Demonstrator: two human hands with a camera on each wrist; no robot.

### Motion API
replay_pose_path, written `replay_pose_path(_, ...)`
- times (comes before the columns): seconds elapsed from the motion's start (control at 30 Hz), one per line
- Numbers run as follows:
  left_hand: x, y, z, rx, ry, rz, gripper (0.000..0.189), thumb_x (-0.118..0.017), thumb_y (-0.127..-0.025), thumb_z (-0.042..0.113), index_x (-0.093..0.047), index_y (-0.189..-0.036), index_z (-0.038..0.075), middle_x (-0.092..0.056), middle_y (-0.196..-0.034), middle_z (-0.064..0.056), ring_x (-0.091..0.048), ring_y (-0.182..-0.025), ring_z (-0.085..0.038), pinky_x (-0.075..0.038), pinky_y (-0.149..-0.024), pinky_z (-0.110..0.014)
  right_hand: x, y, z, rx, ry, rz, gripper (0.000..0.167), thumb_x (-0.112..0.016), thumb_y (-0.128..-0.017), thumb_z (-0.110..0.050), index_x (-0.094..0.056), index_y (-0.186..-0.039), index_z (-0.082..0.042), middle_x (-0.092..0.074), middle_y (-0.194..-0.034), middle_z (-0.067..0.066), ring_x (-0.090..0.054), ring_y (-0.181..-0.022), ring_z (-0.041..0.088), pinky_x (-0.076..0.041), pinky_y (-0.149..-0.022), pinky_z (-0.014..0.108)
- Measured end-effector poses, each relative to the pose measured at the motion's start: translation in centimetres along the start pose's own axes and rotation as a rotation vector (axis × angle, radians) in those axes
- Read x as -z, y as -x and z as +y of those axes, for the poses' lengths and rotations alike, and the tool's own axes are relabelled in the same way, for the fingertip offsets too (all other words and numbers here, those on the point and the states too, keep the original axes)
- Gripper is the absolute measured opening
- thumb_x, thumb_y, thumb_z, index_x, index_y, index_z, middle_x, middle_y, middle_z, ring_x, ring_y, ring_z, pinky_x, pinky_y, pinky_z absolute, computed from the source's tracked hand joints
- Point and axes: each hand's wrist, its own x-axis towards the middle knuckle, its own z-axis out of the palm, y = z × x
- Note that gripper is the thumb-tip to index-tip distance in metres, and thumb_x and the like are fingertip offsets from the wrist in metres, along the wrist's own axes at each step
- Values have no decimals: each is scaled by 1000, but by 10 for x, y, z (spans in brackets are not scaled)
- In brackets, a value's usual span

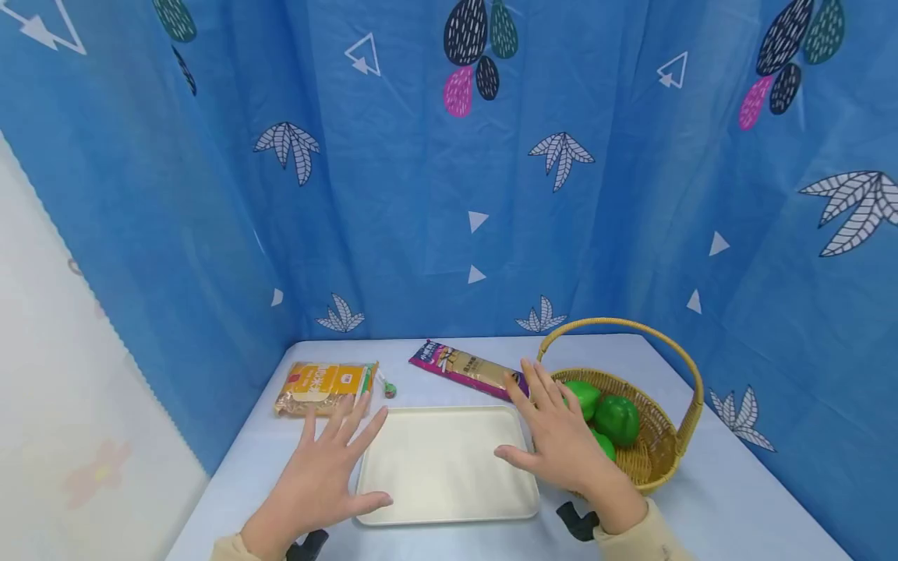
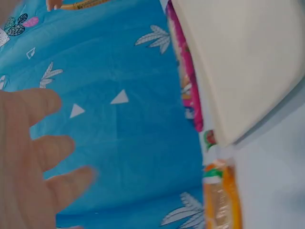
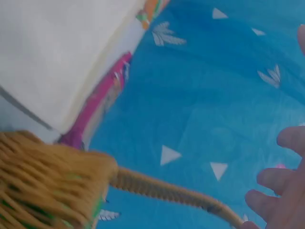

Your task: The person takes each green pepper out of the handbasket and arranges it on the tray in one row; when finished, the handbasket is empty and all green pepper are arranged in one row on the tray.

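Note:
Both hands are raised over the table with fingers spread and nothing held. In the head view my left hand (image 1: 319, 475) is at the left edge of a cream rectangular tray (image 1: 449, 467), overlapping the lower part of an orange-labelled food bag (image 1: 326, 383). My right hand (image 1: 561, 444) hovers by the tray's right edge and partly covers a wicker basket (image 1: 655, 436) with a tall handle. Several green peppers (image 1: 617, 421) lie in that basket. Behind the tray lies a long purple and gold packet (image 1: 470, 368), its right end near my right fingertips.
A small green wrapped lollipop (image 1: 389, 389) lies between the bag and the tray. The table has a white cover (image 1: 266, 467). Blue patterned curtain (image 1: 435, 195) hangs around the back and sides, with a pale wall (image 1: 84, 389) at the left.

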Motion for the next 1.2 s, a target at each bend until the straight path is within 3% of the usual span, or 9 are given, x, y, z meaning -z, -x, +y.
replay_pose_path(0.03, -3, 3, 1, 17, 15, -23, 107, -56, -79, 89, -29, -164, 29, -30, -169, -2, -53, -138, -26, -33, -112, -69, 4, -2, 4, -15, -2, 9, 102, -61, -89, -75, -20, -166, -21, -3, -174, 10, -11, -159, 38, -20, -116, 69)
replay_pose_path(0.1, -8, 8, 4, 59, 78, -75, 95, -65, -86, 74, -35, -162, 25, -44, -162, -2, -71, -98, -15, -54, -94, -49, 12, -5, 15, -39, 2, 41, 97, -64, -90, -70, -27, -165, -19, -18, -172, 13, -24, -155, 40, -25, -112, 69)
replay_pose_path(0.2, -20, 15, 5, 122, 159, -154, 82, -71, -90, 58, -44, -157, 19, -58, -150, -2, -58, -60, -5, -54, -63, -33, 23, -11, 34, -87, 7, 91, 82, -65, -94, -62, -45, -156, -14, -45, -157, 17, -44, -141, 41, -34, -106, 68)
replay_pose_path(0.27, -30, 21, 4, 153, 229, -204, 78, -72, -90, 55, -49, -154, 17, -60, -148, -5, -66, -68, -9, -54, -61, -35, 28, -16, 48, -109, 0, 138, 65, -66, -97, -55, -59, -144, -10, -62, -139, 16, -56, -127, 40, -40, -100, 66)
replay_pose_path(0.37, -46, 26, -2, 174, 300, -270, 77, -71, -90, 56, -53, -151, 12, -60, -147, -9, -73, -103, -23, -58, -79, -47, 29, -25, 68, -114, -18, 235, 38, -69, -97, -42, -74, -116, -9, -74, -105, 9, -67, -98, 30, -48, -86, 57)
replay_pose_path(0.43, -55, 28, -7, 195, 359, -312, 80, -70, -90, 58, -53, -150, 9, -59, -148, -11, -67, -121, -33, -56, -89, -54, 24, -30, 79, -95, -24, 307, 25, -70, -96, -35, -76, -100, -11, -72, -86, 3, -64, -77, 20, -50, -73, 47)
replay_pose_path(0.53, -67, 31, -13, 215, 417, -352, 83, -70, -89, 61, -54, -149, 5, -59, -147, -12, -63, -126, -36, -52, -96, -58, 8, -34, 90, -81, -33, 375, 18, -71, -95, -29, -76, -91, -12, -68, -75, 0, -58, -64, 14, -49, -61, 39)
replay_pose_path(0.83, -83, 30, -17, 181, 479, -297, 82, -69, -89, 62, -56, -147, 6, -65, -141, -9, -68, -119, -32, -55, -93, -52, -30, -18, 114, -362, -238, 247, 25, -60, -103, -34, -75, -105, -14, -71, -99, 6, -63, -83, 24, -52, -71, 49)
replay_pose_path(1.2, -80, 31, -20, 218, 542, -283, 79, -71, -89, 60, -57, -147, 8, -63, -143, -8, -66, -124, -32, -52, -99, -53, -48, -18, 121, -389, -313, -112, 45, -63, -100, -42, -70, -128, -8, -70, -127, 17, -63, -117, 44, -50, -93, 62)
